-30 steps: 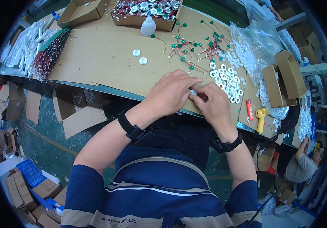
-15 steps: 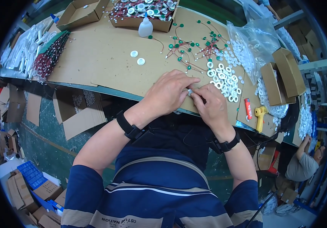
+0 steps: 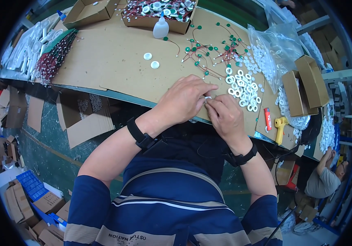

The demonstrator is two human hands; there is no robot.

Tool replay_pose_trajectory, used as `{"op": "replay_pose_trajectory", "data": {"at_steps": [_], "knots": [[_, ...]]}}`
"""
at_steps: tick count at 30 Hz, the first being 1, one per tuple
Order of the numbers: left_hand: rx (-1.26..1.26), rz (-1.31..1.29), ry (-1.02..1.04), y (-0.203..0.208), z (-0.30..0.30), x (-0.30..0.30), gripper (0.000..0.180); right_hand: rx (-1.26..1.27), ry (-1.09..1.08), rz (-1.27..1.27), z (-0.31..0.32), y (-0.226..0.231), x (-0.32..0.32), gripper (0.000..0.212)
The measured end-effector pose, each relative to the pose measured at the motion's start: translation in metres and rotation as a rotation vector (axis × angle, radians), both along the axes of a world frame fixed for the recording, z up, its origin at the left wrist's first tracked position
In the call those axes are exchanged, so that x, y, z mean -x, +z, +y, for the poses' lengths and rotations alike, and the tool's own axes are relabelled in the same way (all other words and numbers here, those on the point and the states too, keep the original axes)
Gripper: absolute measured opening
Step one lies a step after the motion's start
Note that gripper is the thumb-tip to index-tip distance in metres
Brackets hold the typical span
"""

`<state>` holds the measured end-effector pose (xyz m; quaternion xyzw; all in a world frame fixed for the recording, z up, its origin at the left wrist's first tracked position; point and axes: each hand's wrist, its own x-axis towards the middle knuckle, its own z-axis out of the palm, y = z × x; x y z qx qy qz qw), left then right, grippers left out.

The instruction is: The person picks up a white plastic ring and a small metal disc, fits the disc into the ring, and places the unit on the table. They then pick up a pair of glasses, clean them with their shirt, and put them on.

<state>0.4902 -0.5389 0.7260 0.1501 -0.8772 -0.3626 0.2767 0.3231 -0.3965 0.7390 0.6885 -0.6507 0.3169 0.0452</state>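
Note:
Close to the table's front edge, my left hand (image 3: 184,98) and my right hand (image 3: 227,115) meet with closed fingertips. Pinched between them is a small white piece (image 3: 208,98), mostly covered by the fingers, so its exact shape is hidden. Just right of the fingers lies a pile of white rings (image 3: 245,92). Beyond the hands are green discs with red wires (image 3: 198,51), spread loosely. Two round white discs (image 3: 155,64) rest on the cardboard left of them.
A white squeeze bottle (image 3: 160,28) stands before a cardboard box of wired discs (image 3: 180,26). On the right lie a red tube (image 3: 267,119), a yellow glue gun (image 3: 280,130) and an open carton (image 3: 303,88). Wired bundles (image 3: 55,61) lie left. Another person (image 3: 325,180) sits far right.
Both hands stay together at the table edge. My right fingers have shifted slightly, and a little more of the white piece shows. The whole view has moved a bit.

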Motion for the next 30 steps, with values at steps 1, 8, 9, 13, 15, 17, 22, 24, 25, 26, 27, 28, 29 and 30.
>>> {"op": "replay_pose_trajectory", "data": {"at_steps": [1, 8, 9, 13, 15, 17, 22, 24, 25, 26, 27, 28, 29, 30], "knots": [[0.007, 0.007, -0.004, 0.001, -0.001, 0.002, 0.052, -0.014, 0.014, -0.007, 0.0, 0.003, -0.001, 0.016], [0.065, -0.017, 0.005, 0.004, 0.003, -0.005, 0.051, -0.007, 0.046, -0.099, -0.004, -0.007, 0.002, 0.015], [0.085, -0.017, 0.012, 0.004, 0.003, -0.005, 0.051, -0.008, 0.05, -0.129, -0.004, -0.008, 0.003, 0.015], [0.092, -0.031, 0.009, 0.004, 0.004, -0.002, 0.043, -0.024, 0.043, -0.155, -0.003, -0.005, 0.006, 0.014], [0.108, -0.026, 0.002, 0.004, 0.006, -0.001, 0.041, -0.029, 0.034, -0.153, 0.0, -0.001, 0.009, 0.014], [0.131, -0.026, 0.011, 0.005, 0.008, -0.001, 0.037, -0.019, 0.004, -0.172, 0.0, 0.006, 0.013, 0.013], [0.207, 0.016, 0.022, 0.004, 0.005, -0.009, 0.026, 0.015, -0.26, -0.165, 0.005, 0.028, 0.058, 0.014], [0.252, -0.026, 0.065, 0.01, -0.003, -0.014, 0.021, 0.012, -0.339, -0.149, 0.011, 0.035, 0.091, 0.014], [0.273, -0.05, 0.089, 0.012, -0.008, -0.018, 0.019, -0.065, -0.44, -0.033, 0.014, 0.039, 0.105, 0.017], [0.273, -0.051, 0.088, 0.01, -0.016, -0.024, 0.019, -0.144, -0.54, 0.082, 0.017, 0.041, 0.115, 0.019], [0.298, -0.049, 0.142, 0.009, -0.026, -0.03, 0.019, -0.145, -0.541, 0.081, 0.021, 0.041, 0.123, 0.019], [0.325, -0.049, 0.197, 0.007, -0.035, -0.036, 0.019, -0.205, -0.582, 0.07, 0.023, 0.039, 0.131, 0.021], [0.328, -0.052, 0.198, 0.007, -0.042, -0.042, 0.019, -0.264, -0.621, 0.06, 0.024, 0.037, 0.137, 0.023], [0.337, -0.075, 0.227, 0.007, -0.049, -0.048, 0.02, -0.323, -0.659, 0.048, 0.024, 0.034, 0.142, 0.025]]}}
